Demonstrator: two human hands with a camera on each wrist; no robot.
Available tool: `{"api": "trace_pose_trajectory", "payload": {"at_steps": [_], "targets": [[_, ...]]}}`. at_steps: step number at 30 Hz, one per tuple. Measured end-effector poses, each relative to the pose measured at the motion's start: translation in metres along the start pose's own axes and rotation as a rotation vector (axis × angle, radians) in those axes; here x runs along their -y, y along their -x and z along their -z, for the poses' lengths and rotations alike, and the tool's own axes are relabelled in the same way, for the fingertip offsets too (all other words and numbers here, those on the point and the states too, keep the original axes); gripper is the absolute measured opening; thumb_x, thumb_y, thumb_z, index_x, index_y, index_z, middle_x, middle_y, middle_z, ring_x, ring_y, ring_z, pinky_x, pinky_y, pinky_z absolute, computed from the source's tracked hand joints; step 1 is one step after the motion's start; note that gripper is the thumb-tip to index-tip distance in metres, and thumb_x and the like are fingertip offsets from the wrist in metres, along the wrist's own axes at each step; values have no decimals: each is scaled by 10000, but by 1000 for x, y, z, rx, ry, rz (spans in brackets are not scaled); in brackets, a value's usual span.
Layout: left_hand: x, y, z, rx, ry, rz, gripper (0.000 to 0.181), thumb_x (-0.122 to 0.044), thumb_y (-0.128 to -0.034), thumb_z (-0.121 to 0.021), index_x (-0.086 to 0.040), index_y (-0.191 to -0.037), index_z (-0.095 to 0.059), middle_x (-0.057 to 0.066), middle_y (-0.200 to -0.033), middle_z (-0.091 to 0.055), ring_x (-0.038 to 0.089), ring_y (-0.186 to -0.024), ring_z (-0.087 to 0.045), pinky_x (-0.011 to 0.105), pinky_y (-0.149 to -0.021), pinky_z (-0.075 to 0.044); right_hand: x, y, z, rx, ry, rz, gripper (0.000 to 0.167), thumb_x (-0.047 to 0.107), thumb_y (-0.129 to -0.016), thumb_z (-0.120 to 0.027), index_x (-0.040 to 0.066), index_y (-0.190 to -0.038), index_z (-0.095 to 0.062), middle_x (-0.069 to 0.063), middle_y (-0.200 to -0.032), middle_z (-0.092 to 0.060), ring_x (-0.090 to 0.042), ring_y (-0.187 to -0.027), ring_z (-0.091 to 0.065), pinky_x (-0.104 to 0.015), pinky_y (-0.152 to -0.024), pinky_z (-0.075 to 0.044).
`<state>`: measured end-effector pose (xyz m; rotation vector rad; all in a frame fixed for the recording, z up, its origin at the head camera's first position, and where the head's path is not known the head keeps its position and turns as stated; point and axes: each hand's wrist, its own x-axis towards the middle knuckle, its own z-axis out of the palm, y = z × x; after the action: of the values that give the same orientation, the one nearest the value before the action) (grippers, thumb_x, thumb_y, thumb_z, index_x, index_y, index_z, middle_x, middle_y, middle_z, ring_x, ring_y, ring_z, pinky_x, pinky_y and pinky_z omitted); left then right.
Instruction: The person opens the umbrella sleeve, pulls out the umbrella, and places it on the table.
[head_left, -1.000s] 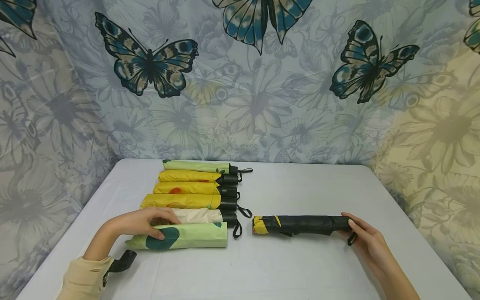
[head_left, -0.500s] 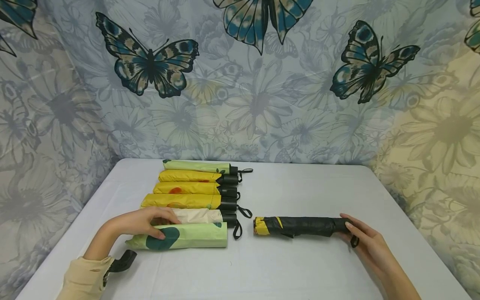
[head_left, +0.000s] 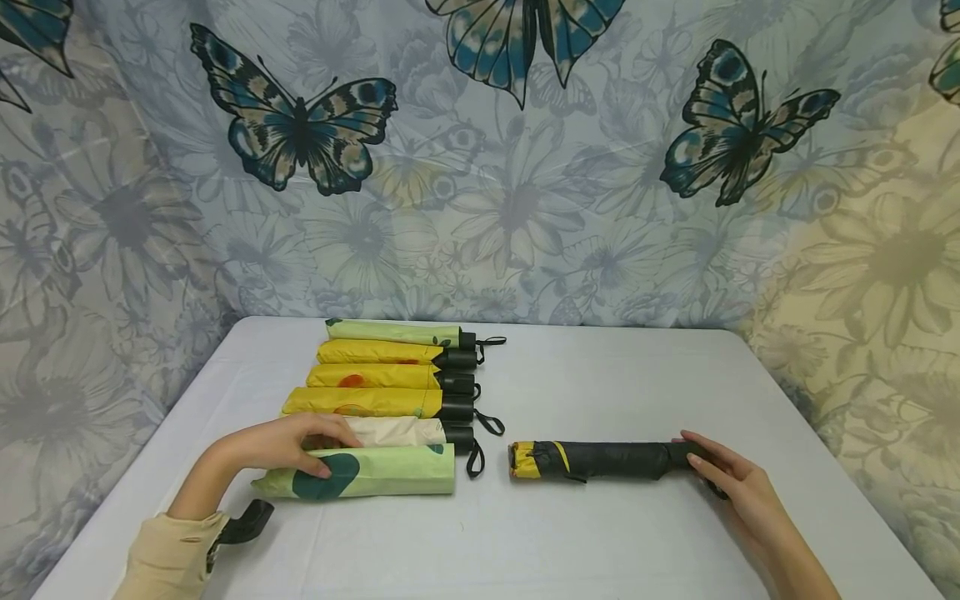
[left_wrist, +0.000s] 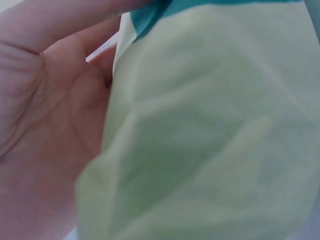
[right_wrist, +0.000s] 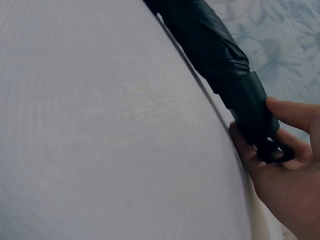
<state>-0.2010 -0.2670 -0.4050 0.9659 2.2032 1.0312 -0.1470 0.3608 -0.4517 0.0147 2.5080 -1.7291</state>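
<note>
In the head view my left hand (head_left: 292, 443) holds a light green umbrella sleeve (head_left: 390, 473) with dark green spots, thumb on the near side and fingers over the far side. No handle shows at the sleeve's right end. The left wrist view has its pale green cloth (left_wrist: 210, 130) close up beside the palm. On the right, my right hand (head_left: 731, 479) grips the handle end of a folded black umbrella (head_left: 615, 461) with yellow at its left tip. The right wrist view shows thumb and fingers pinching the black handle (right_wrist: 252, 107), its strap (right_wrist: 274, 150) near the palm.
Behind the sleeve lie several covered umbrellas in a row: a cream one (head_left: 397, 431), yellow ones such as the middle one (head_left: 382, 377), and a green one (head_left: 397, 335) farthest back. Their black handles and wrist loops point right. A white cloth covers the table (head_left: 585, 542).
My right hand has brought the black umbrella slightly nearer to me and a little to the right, and its strap has shifted. My left hand keeps its place on the green sleeve.
</note>
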Motion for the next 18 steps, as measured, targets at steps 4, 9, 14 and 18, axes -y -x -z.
{"api": "trace_pose_trajectory", "payload": {"at_steps": [4,9,14,18], "targets": [[0,0,0,0,-2,-3,399,-266,-888,-707,-170,-1270,-639,68,-1272,-606,-11,-1159,-561,208,-961,-512,1,1,0,0,-46,39,532,217,-1013,-536,4,-1477,-387,331,-1195,-598,269,-1103,-461,1,-855,-442],[0,0,1,4,3,-8,397,-257,-890,-706,-170,-1272,-637,69,-1274,-605,-7,-1167,-561,200,-964,-509,1,1,-2,-21,-31,45,532,225,-1001,-560,11,-1466,-414,316,-1195,-612,264,-1108,-468,3,-844,-444],[1,0,0,4,7,-12,395,-255,-891,-705,-167,-1270,-637,71,-1273,-605,-19,-1175,-553,188,-973,-500,1,1,-2,-26,-91,28,540,213,-989,-581,24,-1468,-418,290,-1210,-623,243,-1122,-483,17,-859,-427],[2,0,0,4,2,-23,400,-259,-891,-705,-160,-1272,-635,74,-1267,-608,-23,-1164,-555,199,-967,-508,3,2,-3,-44,-59,1,555,252,-982,-593,44,-1469,-425,297,-1206,-622,251,-1111,-478,20,-852,-417]]}}
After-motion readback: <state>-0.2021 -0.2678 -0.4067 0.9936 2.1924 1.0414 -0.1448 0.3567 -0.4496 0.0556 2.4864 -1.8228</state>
